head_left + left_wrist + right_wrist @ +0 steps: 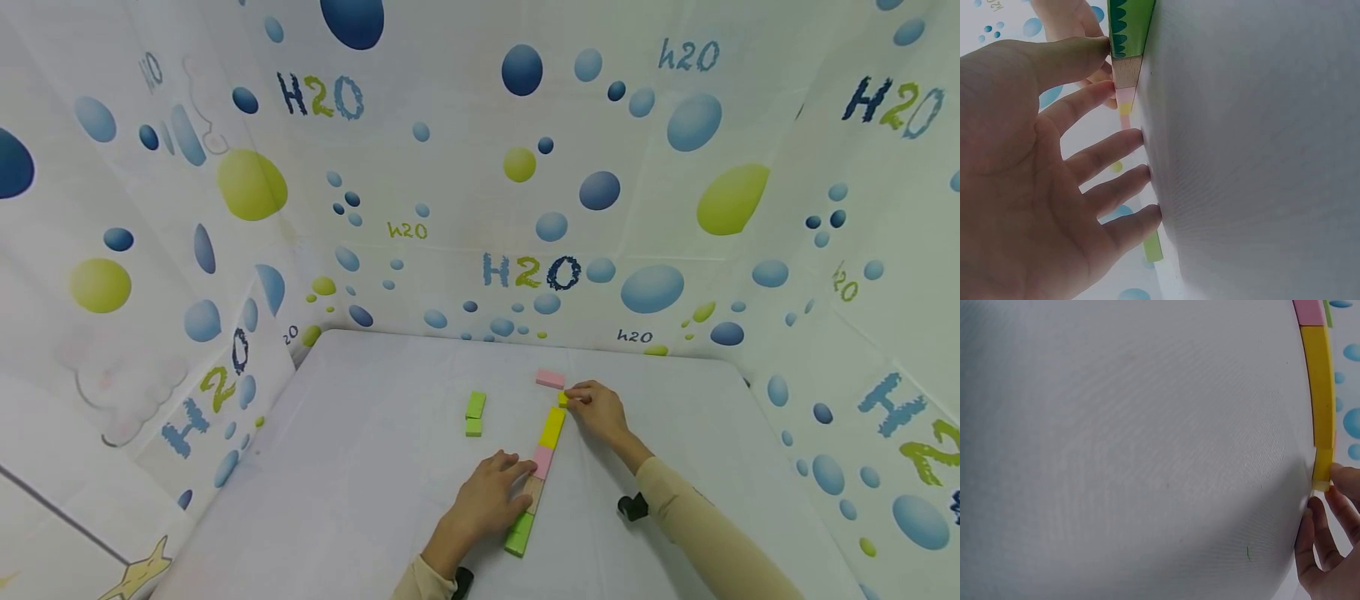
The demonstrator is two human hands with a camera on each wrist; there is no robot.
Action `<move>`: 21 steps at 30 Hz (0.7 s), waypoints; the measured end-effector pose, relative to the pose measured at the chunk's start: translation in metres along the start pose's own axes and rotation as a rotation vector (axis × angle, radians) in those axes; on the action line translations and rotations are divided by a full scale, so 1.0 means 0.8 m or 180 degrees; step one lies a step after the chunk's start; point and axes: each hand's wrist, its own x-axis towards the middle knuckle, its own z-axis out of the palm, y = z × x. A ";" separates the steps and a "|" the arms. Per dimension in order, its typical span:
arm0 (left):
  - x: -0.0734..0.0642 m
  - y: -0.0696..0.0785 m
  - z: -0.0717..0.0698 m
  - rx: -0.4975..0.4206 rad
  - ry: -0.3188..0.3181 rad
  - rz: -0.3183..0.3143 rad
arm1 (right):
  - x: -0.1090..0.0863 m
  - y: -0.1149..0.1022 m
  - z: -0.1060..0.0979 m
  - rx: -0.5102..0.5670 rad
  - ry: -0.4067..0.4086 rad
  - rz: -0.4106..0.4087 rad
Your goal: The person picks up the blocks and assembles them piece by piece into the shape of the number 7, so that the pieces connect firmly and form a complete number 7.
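A row of blocks slants across the white table: a green block [520, 535] at the near end, a bare wooden one [535, 492], a pink one [542, 461] and a long yellow block [552, 427]. Beyond it, my right hand [597, 412] pinches a small yellow block [1322, 467] between thumb and finger at the row's far end. Along the row's left side my left hand [486, 493] has its fingers spread. In the left wrist view its thumb touches the green block [1132, 31], the index fingertip is right at the row, and the other fingertips rest on the table.
Left of the row lie two green blocks, a longer one [476, 405] and a shorter one [473, 427] end to end. A loose pink block [551, 378] lies just beyond the row's far end. A printed curtain [450, 167] stands behind the table and along its sides.
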 end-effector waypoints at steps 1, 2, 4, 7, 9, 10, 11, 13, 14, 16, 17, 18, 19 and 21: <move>0.000 0.000 0.000 0.0000 -0.0002 -0.0004 | 0.000 0.000 0.000 0.0004 -0.0009 0.0008; 0.000 0.000 0.000 -0.0004 0.0002 -0.0002 | 0.000 0.000 0.000 0.0008 -0.0017 0.0019; -0.001 0.001 -0.001 -0.0006 0.0004 -0.0001 | 0.000 0.000 0.000 0.0009 -0.0034 0.0022; -0.002 0.001 -0.001 -0.0008 0.0013 0.0006 | 0.000 0.000 0.001 0.0023 -0.0044 0.0025; -0.002 0.001 -0.001 0.0001 0.0023 0.0015 | 0.001 0.001 0.003 0.0006 -0.0037 -0.0022; -0.002 0.001 -0.001 0.0001 0.0027 0.0018 | 0.001 0.001 0.003 0.0004 -0.0026 -0.0042; -0.002 0.001 0.000 0.0004 0.0029 0.0020 | 0.002 0.002 0.004 0.0006 -0.0019 -0.0047; -0.002 0.000 0.000 0.0008 0.0029 0.0021 | 0.002 0.002 0.006 0.0002 -0.0001 -0.0076; -0.001 0.000 0.000 0.0009 0.0030 0.0018 | 0.003 0.002 0.007 -0.0010 0.0004 -0.0090; -0.001 0.000 0.000 0.0007 0.0026 0.0017 | 0.003 0.001 0.008 0.0012 0.0011 -0.0091; -0.001 0.000 0.000 0.0012 0.0025 0.0018 | 0.003 0.001 0.009 0.0019 0.0012 -0.0094; -0.001 0.000 0.000 0.0014 0.0027 0.0020 | 0.003 0.000 0.010 0.0019 0.0011 -0.0106; -0.001 -0.001 0.001 0.0017 0.0031 0.0022 | 0.003 0.000 0.010 0.0025 0.0012 -0.0115; -0.001 -0.001 0.001 0.0021 0.0037 0.0026 | 0.004 -0.001 0.011 0.0043 0.0017 -0.0124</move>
